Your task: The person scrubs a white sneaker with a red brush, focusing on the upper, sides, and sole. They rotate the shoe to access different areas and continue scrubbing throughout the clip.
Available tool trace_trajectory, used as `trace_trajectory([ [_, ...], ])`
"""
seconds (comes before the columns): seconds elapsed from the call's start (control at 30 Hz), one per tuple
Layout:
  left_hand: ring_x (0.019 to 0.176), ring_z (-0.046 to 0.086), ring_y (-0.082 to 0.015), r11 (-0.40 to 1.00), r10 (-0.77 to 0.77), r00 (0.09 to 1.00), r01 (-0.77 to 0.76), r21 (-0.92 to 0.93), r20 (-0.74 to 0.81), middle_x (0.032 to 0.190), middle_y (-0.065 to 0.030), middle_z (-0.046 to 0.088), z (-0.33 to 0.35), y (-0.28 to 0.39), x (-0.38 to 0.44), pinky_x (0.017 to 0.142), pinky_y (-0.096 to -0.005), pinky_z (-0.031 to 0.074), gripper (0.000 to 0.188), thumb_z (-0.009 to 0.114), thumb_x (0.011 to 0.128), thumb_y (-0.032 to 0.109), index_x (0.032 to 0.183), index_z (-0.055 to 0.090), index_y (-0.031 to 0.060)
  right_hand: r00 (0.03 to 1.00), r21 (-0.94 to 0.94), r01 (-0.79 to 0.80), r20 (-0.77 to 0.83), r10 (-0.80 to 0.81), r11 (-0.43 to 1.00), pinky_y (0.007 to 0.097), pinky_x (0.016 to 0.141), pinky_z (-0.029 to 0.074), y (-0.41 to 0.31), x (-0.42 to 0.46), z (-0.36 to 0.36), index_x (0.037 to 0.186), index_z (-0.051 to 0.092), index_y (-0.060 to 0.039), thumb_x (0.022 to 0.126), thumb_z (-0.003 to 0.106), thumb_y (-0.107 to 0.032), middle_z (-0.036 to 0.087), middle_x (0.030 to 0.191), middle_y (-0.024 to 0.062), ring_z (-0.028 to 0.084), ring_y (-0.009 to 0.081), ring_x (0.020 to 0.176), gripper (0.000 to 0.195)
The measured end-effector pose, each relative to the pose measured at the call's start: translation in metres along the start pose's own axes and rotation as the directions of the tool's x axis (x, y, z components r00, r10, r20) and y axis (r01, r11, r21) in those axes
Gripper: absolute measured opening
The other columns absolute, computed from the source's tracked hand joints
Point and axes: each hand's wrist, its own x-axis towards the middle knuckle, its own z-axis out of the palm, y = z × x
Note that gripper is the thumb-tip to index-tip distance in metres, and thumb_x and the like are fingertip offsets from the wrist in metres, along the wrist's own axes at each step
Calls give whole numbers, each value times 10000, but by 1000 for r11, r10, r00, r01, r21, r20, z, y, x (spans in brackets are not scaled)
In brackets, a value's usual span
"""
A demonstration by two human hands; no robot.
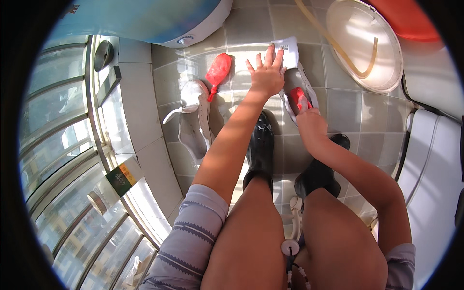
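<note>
A white shoe (309,84) lies on the tiled floor, its tongue (289,54) folded forward and bearing a printed label. My left hand (267,76) rests with fingers spread over the front of this shoe and the edge of the tongue. Inside the shoe opening, my right hand (311,121) grips a red bundle (298,95), partly hidden by the fingers and the shoe's side. To the left sits a second white shoe (194,125), its tongue pulled out to one side. Just beyond it is another red bundle (219,69), knotted at its near end.
A white basin (389,58) with a yellowish hose (339,45) stands at the upper right, beside a red container (409,18). A blue and white appliance with a dial (185,40) is at the upper left. Black boots (261,145) are on my feet. A windowsill (139,105) runs along the left.
</note>
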Motion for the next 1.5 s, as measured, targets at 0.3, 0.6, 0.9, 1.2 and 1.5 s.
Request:
trace_trajectory([
  [0.3,1337,285,-448,999,-35,999,35,8,23,1556,-44,180,-2,0,2,1032,-741,82,540,443,950,386,1459,302,276,990,8,-81,117,80,997,397,604,575,-11,10,-33,1021,662,9,875,528,-131,672,881,208,692,312,769,242],
  [0.6,1383,273,-284,491,-193,955,291,-821,223,1553,-129,166,1,15,-46,1132,-403,220,708,513,950,339,1506,127,132,944,636,329,-226,-240,698,402,871,483,19,83,-19,1190,514,117,920,458,-114,553,1141,298,584,383,1024,359],
  [0.9,1061,521,-225,-596,-372,757,248,-764,537,1149,-99,547,1,59,-72,971,-388,402,370,304,1042,296,1219,464,14,798,752,475,-150,-583,457,437,841,438,60,21,-17,1321,437,-32,923,423,-75,542,1065,237,545,404,978,400],
  [1.2,1064,539,-316,-346,-318,639,609,-713,700,1192,-184,514,-13,53,-72,937,-497,461,416,256,1043,300,1212,437,-35,778,790,414,-49,-626,452,418,849,439,30,73,-15,1285,443,-42,936,423,-149,576,1072,192,562,326,981,365],
  [1.5,1012,581,-347,-314,-236,686,617,-722,688,1138,-221,542,-24,54,-73,911,-496,505,453,248,1044,338,1192,437,-46,817,946,220,-45,-575,239,356,729,457,27,87,-1,1062,565,-21,965,407,-232,624,883,106,571,231,761,281],
])
